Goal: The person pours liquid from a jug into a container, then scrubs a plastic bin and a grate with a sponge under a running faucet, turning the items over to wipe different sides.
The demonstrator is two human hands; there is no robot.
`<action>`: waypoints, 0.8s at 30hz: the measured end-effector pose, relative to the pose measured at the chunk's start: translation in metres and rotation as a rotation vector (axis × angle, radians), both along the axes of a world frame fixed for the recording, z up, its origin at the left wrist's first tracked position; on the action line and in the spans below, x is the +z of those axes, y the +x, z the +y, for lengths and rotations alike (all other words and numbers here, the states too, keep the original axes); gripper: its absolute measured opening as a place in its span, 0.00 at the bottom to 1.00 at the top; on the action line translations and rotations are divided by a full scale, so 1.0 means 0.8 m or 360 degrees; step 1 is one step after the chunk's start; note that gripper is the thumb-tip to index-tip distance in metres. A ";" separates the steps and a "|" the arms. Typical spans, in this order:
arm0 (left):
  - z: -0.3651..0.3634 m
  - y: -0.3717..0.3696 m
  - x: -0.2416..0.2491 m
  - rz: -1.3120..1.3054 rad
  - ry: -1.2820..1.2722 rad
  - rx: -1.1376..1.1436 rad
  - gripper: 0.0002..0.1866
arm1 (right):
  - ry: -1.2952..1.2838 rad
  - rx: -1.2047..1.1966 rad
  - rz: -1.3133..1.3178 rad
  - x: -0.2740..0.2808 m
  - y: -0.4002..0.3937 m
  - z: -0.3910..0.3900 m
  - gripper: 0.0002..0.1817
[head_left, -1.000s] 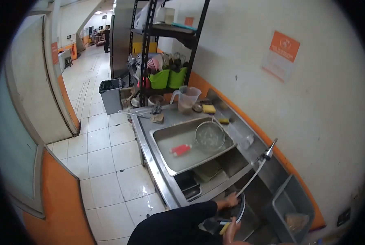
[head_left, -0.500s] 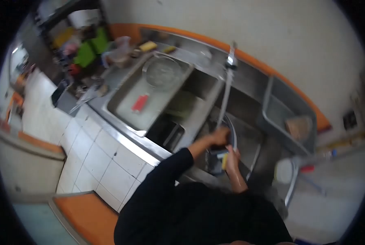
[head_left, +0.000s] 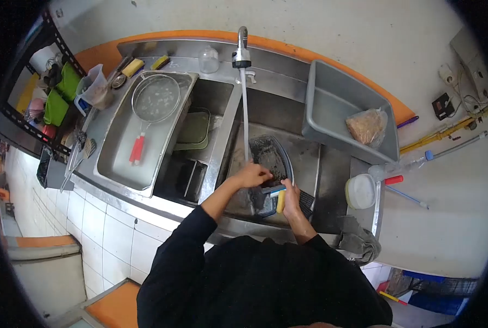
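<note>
Out at 10 o'clock from the dark tub [head_left: 264, 148], a sieve [head_left: 155, 99] lies in a steel pan [head_left: 125, 185] of cloudy water. Water streams from the tap [head_left: 242, 57], near 12 o'clock, just beside the left hand [head_left: 253, 175] at the tub's 9 o'clock; its fingers curl inward — on what, I cannot tell. The tub sits in the sink [head_left: 308, 158], its rim grasped at 4 o'clock by the right hand [head_left: 291, 199] — a yellow block [head_left: 280, 202] against it. At 2 o'clock, a grey bin [head_left: 331, 141] holds a plastic bag [head_left: 367, 127].
</note>
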State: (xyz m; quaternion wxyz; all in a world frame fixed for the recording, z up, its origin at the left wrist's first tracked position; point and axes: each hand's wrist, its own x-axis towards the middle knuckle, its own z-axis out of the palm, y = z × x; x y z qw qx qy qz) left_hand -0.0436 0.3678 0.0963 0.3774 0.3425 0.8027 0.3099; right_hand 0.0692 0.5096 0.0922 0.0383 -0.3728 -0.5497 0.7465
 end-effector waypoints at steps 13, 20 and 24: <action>0.014 0.002 -0.009 -0.1597 0.1292 0.1705 0.36 | 0.0122 0.0616 0.0059 0.009 0.015 0.032 0.16; -0.005 -0.006 -0.054 -0.0817 0.1046 0.1943 0.39 | 0.1659 0.0653 0.0804 0.015 -0.078 0.034 0.12; 0.006 -0.003 -0.070 -0.0568 0.0904 0.1915 0.41 | 0.1876 0.0720 0.0993 -0.010 -0.142 -0.028 0.16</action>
